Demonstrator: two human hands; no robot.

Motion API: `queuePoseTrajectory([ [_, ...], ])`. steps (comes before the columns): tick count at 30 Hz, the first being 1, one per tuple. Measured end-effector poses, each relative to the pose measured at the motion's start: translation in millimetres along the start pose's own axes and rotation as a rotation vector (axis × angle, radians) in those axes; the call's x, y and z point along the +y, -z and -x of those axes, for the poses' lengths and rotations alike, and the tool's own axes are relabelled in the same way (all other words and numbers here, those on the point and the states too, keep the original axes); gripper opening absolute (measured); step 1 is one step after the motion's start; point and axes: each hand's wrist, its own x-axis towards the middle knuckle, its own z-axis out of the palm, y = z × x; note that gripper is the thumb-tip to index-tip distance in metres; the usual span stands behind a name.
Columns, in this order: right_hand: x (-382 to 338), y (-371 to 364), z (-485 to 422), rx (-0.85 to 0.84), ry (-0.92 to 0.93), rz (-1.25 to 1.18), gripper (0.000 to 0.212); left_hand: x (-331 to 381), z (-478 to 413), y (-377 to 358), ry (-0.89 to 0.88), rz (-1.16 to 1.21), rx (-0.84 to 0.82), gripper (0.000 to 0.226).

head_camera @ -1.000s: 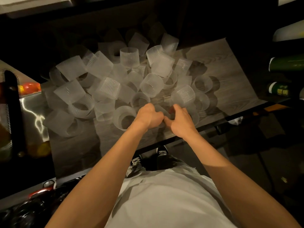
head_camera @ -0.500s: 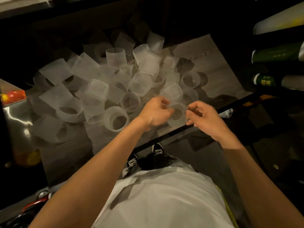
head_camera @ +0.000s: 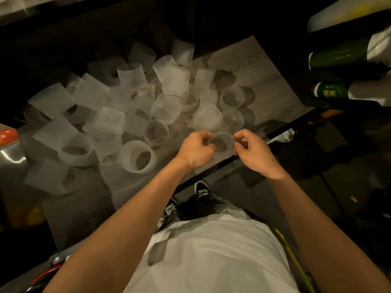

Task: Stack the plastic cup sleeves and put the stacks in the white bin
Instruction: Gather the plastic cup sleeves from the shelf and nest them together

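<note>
Both hands have drawn back from the heap toward the near edge of the table (head_camera: 262, 66) and now hold one frosted cup sleeve (head_camera: 223, 145) between them. A second ago they were closed together low against the tabletop; half a second ago the sleeve was just coming up between them. The left hand (head_camera: 195, 149) is closed in a pinch on the sleeve's left rim, and the right hand (head_camera: 252, 152) is closed in a pinch on its right rim. The sleeve's opening faces upward.

This indicates that one sleeve is separated from the heap and ready to serve as the base of a stack. No stack is formed yet.

The remaining loose sleeves (head_camera: 127, 115) lie in a jumble beyond and to the left of the left hand. The white bin is not in view.

Beyond and to the right of the right hand, a dark bottle (head_camera: 330, 93) carries a green label. Its characters are too small and blurred to read. No other writing is legible.
</note>
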Motion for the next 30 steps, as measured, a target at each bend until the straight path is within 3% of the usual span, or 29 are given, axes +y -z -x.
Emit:
queuePoseTrajectory([
  [15, -13.5, -5.5, -11.2, -0.091, -0.047, 0.114, 0.009, -10.2, -7.4, 11.4, -0.005, -0.049, 0.073, 0.031],
  [23, -14.7, 7.2, -9.9, 0.053, 0.001, -0.021, 0.004, -4.5, -10.4, 10.6, -0.062, 0.077, 0.11, 0.016],
  [30, -9.4, 0.9, -8.8, 0.001, 0.014, -0.024, 0.006, -7.6, -9.7, 8.4, -0.059, 0.028, 0.112, 0.017],
])
